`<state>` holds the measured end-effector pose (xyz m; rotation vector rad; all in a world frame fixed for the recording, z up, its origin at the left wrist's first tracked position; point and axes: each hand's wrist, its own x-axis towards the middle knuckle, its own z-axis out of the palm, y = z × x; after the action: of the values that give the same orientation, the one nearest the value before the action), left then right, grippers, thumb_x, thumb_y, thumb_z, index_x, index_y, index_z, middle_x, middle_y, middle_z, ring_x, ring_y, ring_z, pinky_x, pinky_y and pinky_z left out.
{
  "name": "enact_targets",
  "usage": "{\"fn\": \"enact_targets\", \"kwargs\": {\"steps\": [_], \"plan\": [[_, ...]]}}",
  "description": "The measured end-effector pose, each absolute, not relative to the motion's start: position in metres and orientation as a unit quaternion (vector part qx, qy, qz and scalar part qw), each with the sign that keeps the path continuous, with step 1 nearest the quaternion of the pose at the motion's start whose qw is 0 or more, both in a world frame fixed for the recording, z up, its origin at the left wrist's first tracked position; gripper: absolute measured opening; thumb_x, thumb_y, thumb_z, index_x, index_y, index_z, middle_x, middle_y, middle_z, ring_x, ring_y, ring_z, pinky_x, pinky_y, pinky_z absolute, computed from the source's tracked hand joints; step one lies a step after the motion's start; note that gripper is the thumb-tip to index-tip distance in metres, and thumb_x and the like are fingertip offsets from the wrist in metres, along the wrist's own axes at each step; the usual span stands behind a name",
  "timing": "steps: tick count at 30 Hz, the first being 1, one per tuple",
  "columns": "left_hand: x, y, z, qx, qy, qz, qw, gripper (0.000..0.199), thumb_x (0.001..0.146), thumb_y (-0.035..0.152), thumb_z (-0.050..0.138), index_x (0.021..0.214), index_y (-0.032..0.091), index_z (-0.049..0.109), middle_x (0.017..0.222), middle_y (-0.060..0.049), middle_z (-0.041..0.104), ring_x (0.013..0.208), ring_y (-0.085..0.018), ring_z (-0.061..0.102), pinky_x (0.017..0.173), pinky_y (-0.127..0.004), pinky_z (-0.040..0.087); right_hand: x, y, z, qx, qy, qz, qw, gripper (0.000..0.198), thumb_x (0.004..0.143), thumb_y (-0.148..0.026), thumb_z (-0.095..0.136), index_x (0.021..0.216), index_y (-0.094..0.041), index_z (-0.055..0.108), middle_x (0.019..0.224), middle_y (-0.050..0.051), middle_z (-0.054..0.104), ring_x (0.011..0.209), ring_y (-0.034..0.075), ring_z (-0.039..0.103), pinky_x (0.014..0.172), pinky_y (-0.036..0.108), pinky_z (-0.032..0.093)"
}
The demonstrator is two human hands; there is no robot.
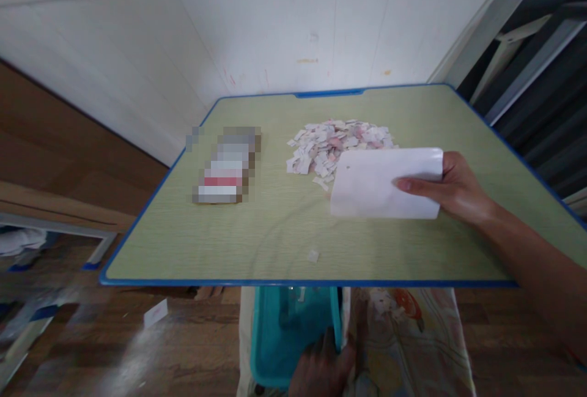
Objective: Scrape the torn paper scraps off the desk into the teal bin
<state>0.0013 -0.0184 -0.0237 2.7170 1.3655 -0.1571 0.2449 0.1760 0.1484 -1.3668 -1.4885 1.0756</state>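
My right hand is closed on a white rectangular sheet with rounded corners, thumb on top and fingers behind its right end. The sheet is held above the table, covering part of a pile of small cut paper pieces. Below the table's front edge, my left hand grips the right rim of a teal plastic basin, in shadow. A few paper bits are at the basin's far end, which the table partly hides. One loose paper scrap lies near the table's front edge.
The green table has a blue rim and stands against a white wall. A blurred-out flat object lies at its left. Patterned cloth lies below, beside the basin. A white paper is on the wooden floor.
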Motion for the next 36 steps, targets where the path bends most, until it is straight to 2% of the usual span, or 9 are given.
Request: {"fn": "enact_targets", "kwargs": {"steps": [5, 11, 17, 24, 26, 32, 36], "plan": [[0.001, -0.018, -0.022, 0.889, 0.453, -0.041, 0.052, 0.051, 0.063, 0.010, 0.054, 0.108, 0.030, 0.041, 0.085, -0.004, 0.059, 0.064, -0.018, 0.057, 0.049, -0.027, 0.046, 0.246, 0.176, 0.146, -0.543, -0.605, 0.429, 0.394, 0.017, 0.056, -0.028, 0.066, 0.071, -0.020, 0.065, 0.070, -0.001, 0.066, 0.054, 0.013, 0.058, 0.046, 0.022, 0.047], [0.003, -0.016, -0.017, 0.888, 0.453, -0.049, 0.066, 0.058, 0.060, 0.006, 0.054, 0.111, 0.029, 0.039, 0.082, -0.003, 0.058, 0.062, -0.018, 0.056, 0.049, -0.026, 0.046, 0.234, 0.175, 0.149, -0.512, -0.620, 0.484, 0.346, 0.016, 0.057, -0.028, 0.066, 0.073, -0.025, 0.066, 0.072, -0.003, 0.066, 0.058, 0.014, 0.060, 0.050, 0.023, 0.049], [0.002, -0.018, -0.021, 0.885, 0.460, -0.045, 0.057, 0.051, 0.062, 0.009, 0.055, 0.107, 0.030, 0.042, 0.083, -0.003, 0.058, 0.061, -0.018, 0.055, 0.048, -0.026, 0.045, 0.242, 0.175, 0.148, -0.533, -0.598, 0.450, 0.396, 0.012, 0.057, -0.026, 0.066, 0.069, -0.022, 0.065, 0.070, -0.002, 0.066, 0.054, 0.012, 0.059, 0.048, 0.022, 0.049], [0.002, -0.018, -0.023, 0.889, 0.455, -0.036, 0.045, 0.054, 0.060, 0.006, 0.054, 0.107, 0.028, 0.041, 0.078, -0.003, 0.057, 0.060, -0.017, 0.055, 0.048, -0.025, 0.045, 0.229, 0.172, 0.143, -0.479, -0.624, 0.535, 0.309, 0.023, 0.060, -0.028, 0.063, 0.083, -0.026, 0.065, 0.078, -0.003, 0.066, 0.064, 0.014, 0.061, 0.056, 0.025, 0.051], [0.002, -0.018, -0.022, 0.888, 0.456, -0.025, 0.045, 0.055, 0.059, 0.005, 0.053, 0.108, 0.028, 0.041, 0.077, -0.002, 0.056, 0.059, -0.017, 0.054, 0.047, -0.025, 0.045, 0.228, 0.172, 0.144, -0.479, -0.616, 0.537, 0.322, 0.022, 0.059, -0.029, 0.064, 0.081, -0.026, 0.065, 0.078, -0.003, 0.066, 0.064, 0.014, 0.061, 0.056, 0.025, 0.051], [0.001, -0.018, -0.022, 0.890, 0.450, -0.031, 0.062, 0.058, 0.059, 0.006, 0.053, 0.110, 0.028, 0.038, 0.080, -0.003, 0.057, 0.061, -0.018, 0.055, 0.047, -0.027, 0.045, 0.245, 0.180, 0.143, -0.549, -0.546, 0.446, 0.449, 0.018, 0.054, -0.027, 0.068, 0.071, -0.022, 0.064, 0.068, -0.003, 0.064, 0.051, 0.011, 0.057, 0.044, 0.021, 0.046], [0.001, -0.018, -0.022, 0.887, 0.454, -0.047, 0.067, 0.056, 0.059, 0.007, 0.054, 0.109, 0.029, 0.040, 0.082, -0.003, 0.057, 0.061, -0.018, 0.055, 0.048, -0.027, 0.046, 0.253, 0.184, 0.142, -0.560, -0.536, 0.449, 0.445, 0.015, 0.053, -0.028, 0.068, 0.065, -0.022, 0.062, 0.060, -0.004, 0.062, 0.045, 0.010, 0.054, 0.039, 0.019, 0.042]]}}
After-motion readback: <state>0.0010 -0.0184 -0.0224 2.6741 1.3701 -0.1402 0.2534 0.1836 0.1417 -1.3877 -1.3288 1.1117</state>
